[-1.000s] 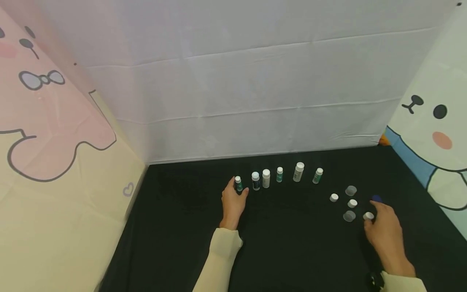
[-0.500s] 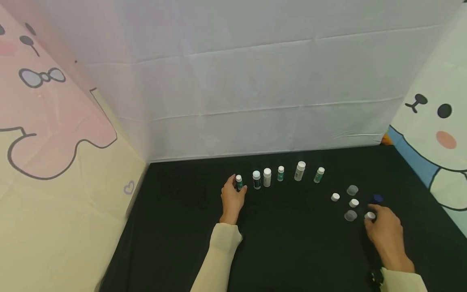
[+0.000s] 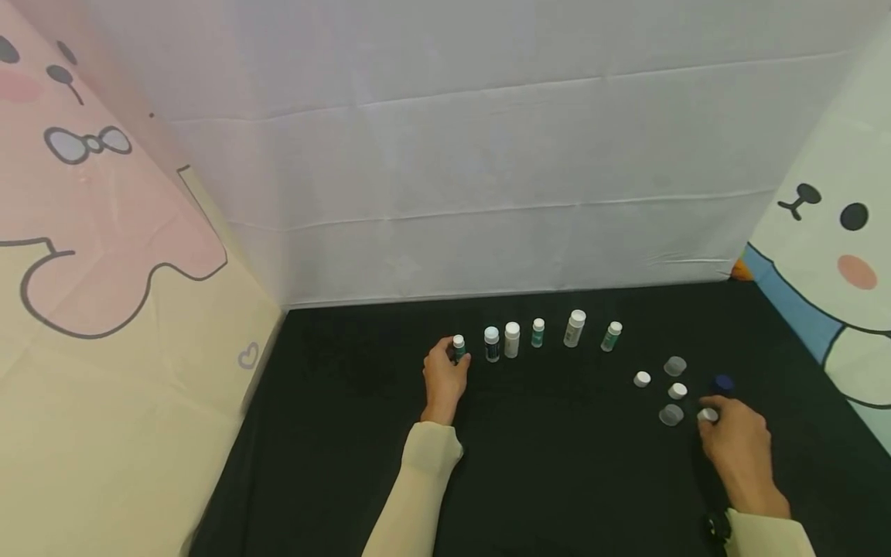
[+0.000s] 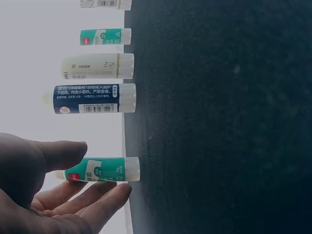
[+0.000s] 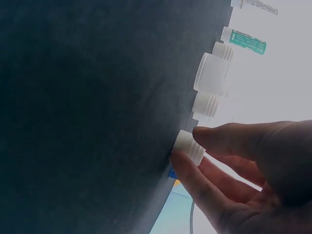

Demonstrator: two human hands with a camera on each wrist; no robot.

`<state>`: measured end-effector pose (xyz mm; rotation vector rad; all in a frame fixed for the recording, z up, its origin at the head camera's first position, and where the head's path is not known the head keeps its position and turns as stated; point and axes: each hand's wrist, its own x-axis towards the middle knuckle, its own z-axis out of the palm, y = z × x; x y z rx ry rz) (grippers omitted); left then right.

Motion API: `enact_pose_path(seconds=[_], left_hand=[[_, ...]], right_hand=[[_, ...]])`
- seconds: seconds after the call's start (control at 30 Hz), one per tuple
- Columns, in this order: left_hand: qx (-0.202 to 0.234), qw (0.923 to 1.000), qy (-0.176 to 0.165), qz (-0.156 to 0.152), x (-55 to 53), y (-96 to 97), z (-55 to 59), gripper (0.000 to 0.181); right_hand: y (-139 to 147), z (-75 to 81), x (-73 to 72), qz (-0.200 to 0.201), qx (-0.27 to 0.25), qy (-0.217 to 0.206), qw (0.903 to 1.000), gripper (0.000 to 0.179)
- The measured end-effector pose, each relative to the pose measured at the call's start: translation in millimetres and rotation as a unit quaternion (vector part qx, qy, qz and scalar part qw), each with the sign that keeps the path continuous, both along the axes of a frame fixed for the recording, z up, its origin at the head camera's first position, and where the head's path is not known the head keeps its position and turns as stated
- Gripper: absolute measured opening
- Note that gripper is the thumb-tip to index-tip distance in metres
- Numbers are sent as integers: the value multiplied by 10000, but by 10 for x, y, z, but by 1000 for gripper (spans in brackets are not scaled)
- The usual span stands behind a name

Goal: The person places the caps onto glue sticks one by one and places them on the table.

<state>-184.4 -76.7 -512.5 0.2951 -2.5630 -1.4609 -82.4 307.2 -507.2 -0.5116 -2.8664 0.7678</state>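
Observation:
Upright on the black table, a small green glue stick [image 3: 459, 348] with a white top stands between the thumb and fingers of my left hand [image 3: 444, 381]. In the left wrist view, the fingers lie along one side of this glue stick [image 4: 105, 169] and the thumb is at the other. My right hand [image 3: 739, 445] pinches a white cap [image 3: 707, 415] at the right of the table. The right wrist view has thumb and index finger on opposite sides of the ridged cap [image 5: 189, 146], low at the tabletop.
Right of my left hand stand a dark blue glue stick [image 3: 492, 345], a white one [image 3: 511, 340] and several others in a row. Near my right hand lie white caps [image 3: 677, 391], translucent caps [image 3: 671, 415] and a blue cap [image 3: 723, 384]. A white cloth wall [image 3: 431, 255] rises behind.
My left thumb has come in closer to the green glue stick. My right index finger has drawn back from the blue cap toward the white cap. The view has shifted slightly.

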Motion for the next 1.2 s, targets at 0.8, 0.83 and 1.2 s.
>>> enact_pose_path(seconds=[0.8, 0.83, 1.2], left_hand=[[-313, 9957, 873, -29, 89, 23, -25, 28], [-352, 9951, 928, -43, 100, 20, -23, 28], [-606, 9914, 1145, -176, 224, -2, -13, 32]], right_hand=[[-31, 84, -7, -267, -24, 238, 9994, 19], [-38, 94, -8, -263, -31, 266, 9993, 20], [-199, 226, 30, -287, -93, 663, 9973, 22]])
